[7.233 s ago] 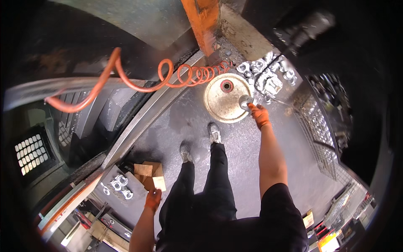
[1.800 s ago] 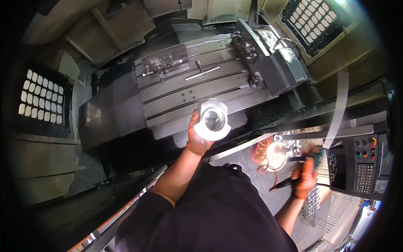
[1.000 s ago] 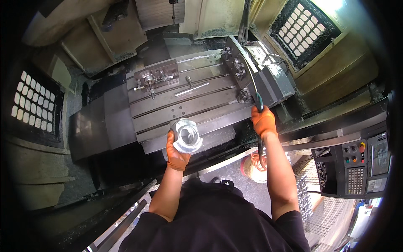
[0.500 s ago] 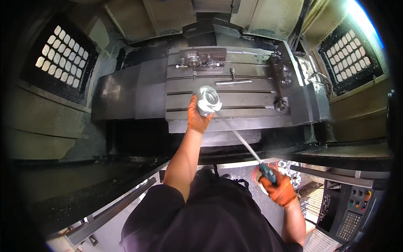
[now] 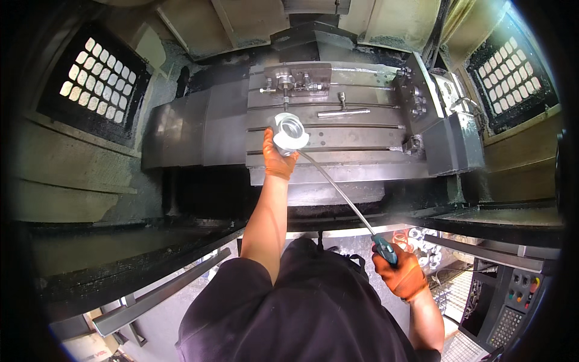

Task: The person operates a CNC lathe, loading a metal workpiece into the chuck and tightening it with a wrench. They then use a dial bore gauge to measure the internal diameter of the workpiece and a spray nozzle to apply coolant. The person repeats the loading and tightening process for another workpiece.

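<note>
Well left of the left hand's fingers, a black-framed window with pale rounded panes (image 5: 96, 78). Clamped in the orange-gloved left hand (image 5: 278, 160), fingers curled around its side, a silvery ring-shaped metal part (image 5: 291, 133), opening upward. Just beyond those fingers, a grey slotted steel tabletop (image 5: 362, 137), bearing a dark metal fixture (image 5: 313, 84) and, rightward, a silver metal bar (image 5: 344, 113). Clamped in the orange-gloved right hand's (image 5: 403, 276) fingers, a teal-handled thin-tubed tool (image 5: 384, 249), tip near the left fingers; contact impossible to tell. Farther right, a dark button-studded control panel (image 5: 522, 288).

Slotted metal table (image 5: 362, 139) — 1 T-shaped tool (image 5: 344, 113) | 1 clamping fixture (image 5: 298, 80)
</note>
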The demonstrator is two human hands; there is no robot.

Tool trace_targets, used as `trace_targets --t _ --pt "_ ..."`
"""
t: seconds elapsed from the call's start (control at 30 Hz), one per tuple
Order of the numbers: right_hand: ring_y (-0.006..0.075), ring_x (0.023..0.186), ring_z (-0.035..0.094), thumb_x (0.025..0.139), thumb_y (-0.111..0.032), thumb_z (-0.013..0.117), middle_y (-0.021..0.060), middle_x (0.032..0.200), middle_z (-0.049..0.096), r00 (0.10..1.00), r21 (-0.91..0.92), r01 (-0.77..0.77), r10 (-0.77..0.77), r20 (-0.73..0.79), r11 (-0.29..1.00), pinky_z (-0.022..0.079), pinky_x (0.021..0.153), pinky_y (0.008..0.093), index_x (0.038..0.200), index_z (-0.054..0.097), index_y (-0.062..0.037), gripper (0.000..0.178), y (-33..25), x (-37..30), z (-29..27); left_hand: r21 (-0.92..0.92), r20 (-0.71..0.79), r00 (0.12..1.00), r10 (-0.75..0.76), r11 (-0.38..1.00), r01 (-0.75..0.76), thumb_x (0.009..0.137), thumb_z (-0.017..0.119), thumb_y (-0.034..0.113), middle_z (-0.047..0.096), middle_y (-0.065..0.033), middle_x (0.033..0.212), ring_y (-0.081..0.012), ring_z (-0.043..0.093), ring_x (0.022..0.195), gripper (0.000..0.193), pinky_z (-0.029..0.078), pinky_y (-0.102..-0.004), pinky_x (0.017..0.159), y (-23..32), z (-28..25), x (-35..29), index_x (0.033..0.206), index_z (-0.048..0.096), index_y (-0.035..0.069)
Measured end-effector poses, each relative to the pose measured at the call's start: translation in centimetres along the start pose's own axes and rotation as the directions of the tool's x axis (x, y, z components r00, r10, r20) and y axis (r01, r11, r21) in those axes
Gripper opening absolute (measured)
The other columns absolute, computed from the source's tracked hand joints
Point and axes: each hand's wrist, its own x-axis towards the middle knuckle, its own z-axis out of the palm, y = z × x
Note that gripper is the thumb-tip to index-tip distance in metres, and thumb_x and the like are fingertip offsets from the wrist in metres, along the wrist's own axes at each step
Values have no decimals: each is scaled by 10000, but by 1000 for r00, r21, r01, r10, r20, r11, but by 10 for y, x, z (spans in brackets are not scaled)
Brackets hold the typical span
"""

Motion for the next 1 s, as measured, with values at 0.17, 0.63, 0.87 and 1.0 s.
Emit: trace_targets --t 0.17,0.63,0.87,1.0 --pt "352 748 709 938 -224 693 137 800 693 995 -244 87 -74 63 966 547 654 423 1053 684 -66 195 -3 5 -17 -107 159 986 -49 992 67 936 615 555 720 -19 1242 -263 676 1157 520 546 -478 972 8 -12 -5 1274 680 166" --pt "334 670 657 888 -189 700 119 726 621 990 -304 141 -127 66 942 521 630 424 974 675 -101 126 0 0 -27 207 482 873 69 960 -189 942 725 365 672 -74 1326 -250 648 1223 524 526 -426 1072 30 -14 -5 1369 612 83" --pt "306 655 668 913 -200 698 115 744 652 996 -257 22 0 87 966 519 607 394 1052 714 -92 176 -19 5 -29 28 352 935 -37 999 29 943 621 501 698 -133 1254 -339 681 1148 593 578 -516 966 28 -22 -5 1361 621 80" --pt "297 669 685 919 -246 714 132 714 659 983 -190 182 -179 33 965 536 637 413 1094 733 -75 245 -24 16 -20 -38 500 846 -184 972 233 941 509 565 700 -216 1195 -390 711 1014 629 611 -518 720 23 -31 -9 1341 638 98"
